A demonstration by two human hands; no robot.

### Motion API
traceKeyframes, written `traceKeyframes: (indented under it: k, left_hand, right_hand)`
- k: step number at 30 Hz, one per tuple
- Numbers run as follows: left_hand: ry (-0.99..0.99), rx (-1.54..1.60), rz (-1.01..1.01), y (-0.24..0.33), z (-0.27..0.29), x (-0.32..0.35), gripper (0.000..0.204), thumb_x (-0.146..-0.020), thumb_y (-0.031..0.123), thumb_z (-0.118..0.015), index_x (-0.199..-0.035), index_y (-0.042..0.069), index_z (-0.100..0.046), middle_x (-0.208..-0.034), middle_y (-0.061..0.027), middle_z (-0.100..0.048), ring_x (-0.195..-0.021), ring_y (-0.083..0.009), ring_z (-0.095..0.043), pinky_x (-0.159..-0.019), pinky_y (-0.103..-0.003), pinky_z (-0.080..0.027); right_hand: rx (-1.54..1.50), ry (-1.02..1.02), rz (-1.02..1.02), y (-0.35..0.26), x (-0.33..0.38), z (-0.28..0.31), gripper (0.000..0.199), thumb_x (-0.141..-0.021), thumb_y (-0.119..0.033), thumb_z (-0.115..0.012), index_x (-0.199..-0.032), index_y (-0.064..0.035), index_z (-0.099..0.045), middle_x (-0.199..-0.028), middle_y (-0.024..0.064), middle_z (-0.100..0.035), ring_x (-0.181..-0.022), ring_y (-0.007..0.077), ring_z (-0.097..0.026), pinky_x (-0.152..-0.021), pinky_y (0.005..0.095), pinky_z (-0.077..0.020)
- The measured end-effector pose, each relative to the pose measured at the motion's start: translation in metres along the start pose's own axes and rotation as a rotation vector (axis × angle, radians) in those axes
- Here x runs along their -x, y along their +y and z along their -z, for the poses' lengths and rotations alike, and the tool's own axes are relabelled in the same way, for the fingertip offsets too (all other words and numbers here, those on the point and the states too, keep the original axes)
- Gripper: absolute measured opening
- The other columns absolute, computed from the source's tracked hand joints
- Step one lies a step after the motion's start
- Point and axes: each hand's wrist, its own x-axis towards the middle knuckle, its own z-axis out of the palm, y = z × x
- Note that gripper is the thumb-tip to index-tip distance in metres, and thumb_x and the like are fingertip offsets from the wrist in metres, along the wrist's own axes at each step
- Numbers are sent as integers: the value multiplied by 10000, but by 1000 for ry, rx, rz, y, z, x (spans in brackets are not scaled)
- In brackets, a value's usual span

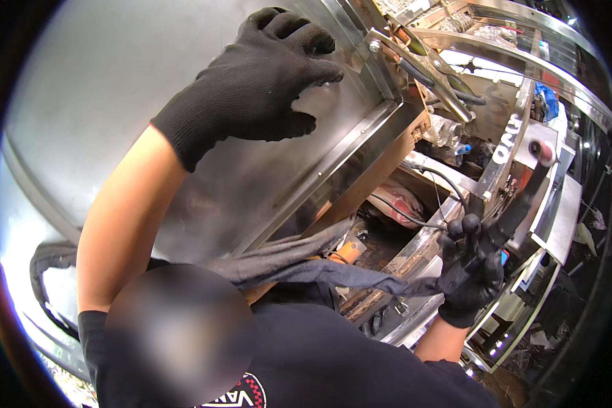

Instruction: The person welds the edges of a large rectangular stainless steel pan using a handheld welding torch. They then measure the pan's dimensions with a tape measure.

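My left hand, in a black knit glove, is raised in front of a large grey metal panel. Its fingers are bent but apart, and nothing is in them. I cannot tell whether it touches the panel. On the right, my right hand, also gloved in black, is closed around a dark rod-shaped tool that ends in a round reddish tip. The tool's exact kind does not show. A dark grey fabric strip runs across in front of my black shirt and reaches my right hand.
A hinged metal bracket stands beside the panel's edge. Behind it lies an open compartment with wooden beams, black cables, clear plastic bottles, and an orange cylinder. A blue bag or cloth sits at the far right.
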Motion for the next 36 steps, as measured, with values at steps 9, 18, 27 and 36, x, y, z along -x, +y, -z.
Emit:
traceKeyframes:
  k: [9,18,27,36]
  left_hand:
    - [-125,64,-32,-2,27,-2,593,-740,355,-815,-1251,112,-639,-1394,-192,-527,-1354,-419,-455,-1209,-607,-247]
    - [19,-347,289,6,-9,7,586,-865,399,-744,-1352,113,-587,-1563,-248,-407,-1518,-434,-299,-1259,-651,-52]
    - [13,-254,310,19,-9,8,502,-904,355,-708,-1326,119,-575,-1575,-186,-403,-1536,-397,-276,-1260,-658,-71]
    - [31,-215,289,21,-12,7,531,-892,356,-714,-1335,105,-564,-1574,-203,-394,-1533,-412,-270,-1253,-669,-71]
  right_hand:
    - [837,171,146,-38,1,-53,845,-915,-163,-657,-1615,-77,-192,-947,230,-662,-549,235,-662,-458,329,-559]
    - [1216,-175,-61,-42,-30,-87,1003,-795,72,-570,-1675,-129,-133,-1353,226,-564,-1052,220,-611,-806,309,-491]
    - [1630,-542,-39,-27,-69,-93,940,-793,200,-496,-1653,-51,-214,-1623,212,-373,-1495,281,-389,-1197,378,-332]
    - [1594,-490,-36,-23,-71,-93,944,-772,211,-453,-1649,-52,-221,-1592,223,-417,-1470,290,-429,-1172,376,-356]
